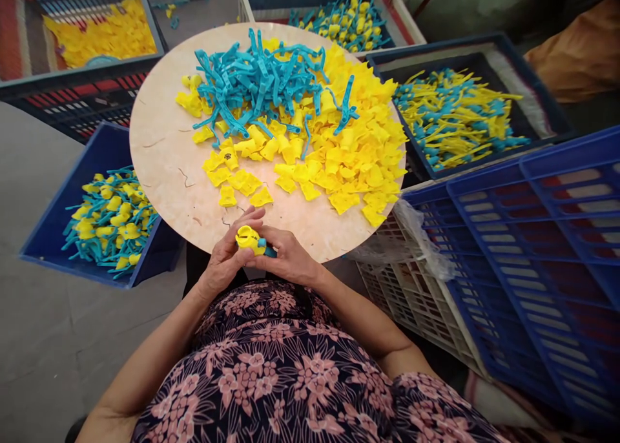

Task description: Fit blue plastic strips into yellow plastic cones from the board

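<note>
A: Grip?
B: Left hand (223, 258) holds yellow cup (249, 238); right hand (293, 257) pinches blue stick (270, 252) at its side.
A: Where?
B: Both over near edge of table (165, 152), loose yellow cups (245, 183) just beyond.

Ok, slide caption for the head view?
Left hand and right hand hold a yellow-blue piece at a round table.

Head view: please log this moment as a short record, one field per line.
left hand: holding a yellow piece
right hand: gripping the blue part beside it
round table: heaped blue pieces, spread yellow pieces
crate at left: yellow-and-blue pieces
dark crate at right: more yellow-and-blue pieces
</note>
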The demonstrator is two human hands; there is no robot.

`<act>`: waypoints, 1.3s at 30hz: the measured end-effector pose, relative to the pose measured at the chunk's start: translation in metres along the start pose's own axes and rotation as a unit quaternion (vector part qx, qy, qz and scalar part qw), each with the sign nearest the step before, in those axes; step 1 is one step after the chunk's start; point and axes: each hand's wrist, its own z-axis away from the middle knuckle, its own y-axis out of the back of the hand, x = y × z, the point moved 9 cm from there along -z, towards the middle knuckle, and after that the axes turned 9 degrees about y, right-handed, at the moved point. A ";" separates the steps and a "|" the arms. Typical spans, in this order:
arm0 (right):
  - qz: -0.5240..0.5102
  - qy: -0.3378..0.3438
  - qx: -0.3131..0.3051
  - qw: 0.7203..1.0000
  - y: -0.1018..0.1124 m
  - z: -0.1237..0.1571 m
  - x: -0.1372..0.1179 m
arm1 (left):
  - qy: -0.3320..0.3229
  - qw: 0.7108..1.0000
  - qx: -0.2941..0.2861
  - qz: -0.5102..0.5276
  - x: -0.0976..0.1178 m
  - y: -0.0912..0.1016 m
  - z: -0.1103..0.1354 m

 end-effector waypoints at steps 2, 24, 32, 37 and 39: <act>0.006 0.016 -0.009 1.000 -0.002 0.001 -0.001 | 0.010 1.000 0.003 0.014 0.002 0.000 0.001; 0.014 -0.099 0.073 0.992 -0.005 -0.003 0.014 | 0.029 0.995 0.086 0.046 -0.004 0.008 -0.005; -0.281 -0.203 -0.019 0.938 -0.033 -0.003 0.054 | 0.203 0.956 0.146 0.150 -0.042 0.020 -0.018; -0.231 -0.205 0.055 0.950 -0.007 0.011 0.060 | 0.145 0.945 0.219 0.193 -0.014 0.053 -0.010; -0.203 -0.199 0.104 0.953 0.011 0.023 0.061 | 0.067 0.948 0.276 0.143 0.013 0.085 0.003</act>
